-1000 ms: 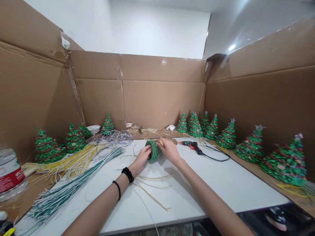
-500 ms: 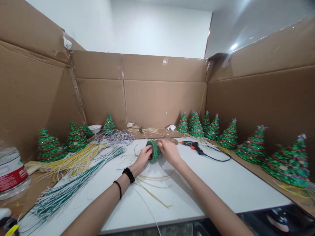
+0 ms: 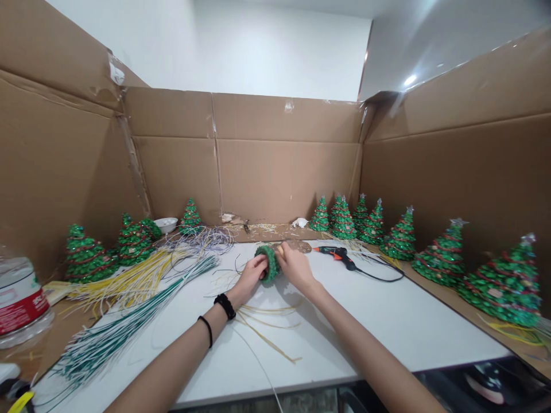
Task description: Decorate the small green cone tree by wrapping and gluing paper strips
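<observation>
A small green ring-like piece [image 3: 269, 265] is held above the middle of the white board [image 3: 370, 321]. My left hand [image 3: 251, 276], with two black bands at the wrist, grips its left side with closed fingers. On the other side, my right hand [image 3: 295, 265] is closed in a pinch at the piece's right edge; what lies between those fingertips is too small to name. Just behind my right hand lies a brownish flat piece [image 3: 301, 246], partly hidden. Loose yellow strands [image 3: 269, 338] spread on the board below the hands.
A black and orange glue gun [image 3: 340, 254] with its cord lies right of my hands. Green and white strands [image 3: 138, 321] and yellow strands [image 3: 124, 284] cover the left. Decorated green trees [image 3: 439, 255] line the right; a bottle [image 3: 21, 304] stands far left.
My right hand has shifted very slightly at the edge of the green piece. My left hand keeps its hold in nearly the same place.
</observation>
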{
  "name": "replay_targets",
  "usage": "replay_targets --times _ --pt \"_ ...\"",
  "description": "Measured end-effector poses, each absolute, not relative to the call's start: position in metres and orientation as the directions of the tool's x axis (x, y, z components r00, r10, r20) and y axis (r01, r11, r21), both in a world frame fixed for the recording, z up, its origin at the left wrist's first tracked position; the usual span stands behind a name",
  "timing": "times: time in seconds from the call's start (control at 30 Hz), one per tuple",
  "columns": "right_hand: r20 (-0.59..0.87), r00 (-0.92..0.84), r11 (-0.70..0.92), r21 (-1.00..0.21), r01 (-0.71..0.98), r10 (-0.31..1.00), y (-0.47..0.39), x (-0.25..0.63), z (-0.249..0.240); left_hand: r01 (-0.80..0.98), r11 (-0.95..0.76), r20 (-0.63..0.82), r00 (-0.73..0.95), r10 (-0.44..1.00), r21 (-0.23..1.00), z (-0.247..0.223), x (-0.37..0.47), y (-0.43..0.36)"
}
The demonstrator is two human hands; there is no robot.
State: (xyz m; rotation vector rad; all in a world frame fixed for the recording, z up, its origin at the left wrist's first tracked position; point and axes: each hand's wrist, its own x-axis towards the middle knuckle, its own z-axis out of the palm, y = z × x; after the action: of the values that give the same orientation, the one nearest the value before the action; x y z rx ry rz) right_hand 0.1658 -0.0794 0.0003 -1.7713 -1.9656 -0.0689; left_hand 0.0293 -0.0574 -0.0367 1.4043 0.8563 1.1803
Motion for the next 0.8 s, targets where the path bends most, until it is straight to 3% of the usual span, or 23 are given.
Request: replay_targets --times 0.23,0.57,0.8 --pt "0.509 -0.059 0.306 -0.417 0.856 0.859 -0.077 0.17 -0.005 -0.116 -0.154 0.18 0.259 0.949 0.981 -0.037 0.031 -0.059" --pt "0.547 -0.244 0.457 -0.294 0.84 0.801 -0.071 0.176 -0.005 -0.156 -0.128 0.16 0.216 0.963 0.979 -0.043 0.033 -0.053" --pt "0.563 -0.262 0.524 -0.372 0.766 0.784 -0.066 0.176 -0.011 -0.193 -0.184 0.222 0.199 0.954 0.964 -0.052 0.033 -0.045"
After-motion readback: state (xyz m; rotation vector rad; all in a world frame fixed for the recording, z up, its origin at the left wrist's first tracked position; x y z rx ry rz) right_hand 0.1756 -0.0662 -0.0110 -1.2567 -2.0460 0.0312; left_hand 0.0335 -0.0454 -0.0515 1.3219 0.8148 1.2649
